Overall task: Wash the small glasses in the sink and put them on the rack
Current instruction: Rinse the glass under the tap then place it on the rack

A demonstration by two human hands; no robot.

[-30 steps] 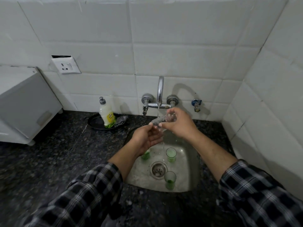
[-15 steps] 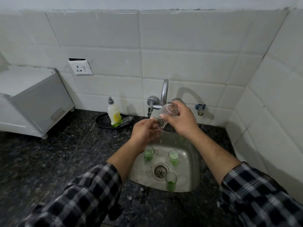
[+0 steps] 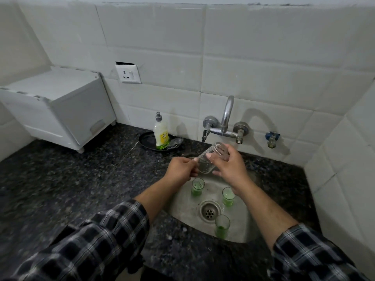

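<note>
Above sink (image 3: 240,228), right hand (image 3: 229,168) around glass (image 3: 205,165).

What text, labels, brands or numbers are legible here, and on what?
No text can be read in this frame.
Yellow label on the white plastic dish-soap bottle: it carries print, but too small and blurred to read.
Clear textured drinking glass: faint surface markings, not legible as text.
White wall socket plate: no lettering visible.
</note>
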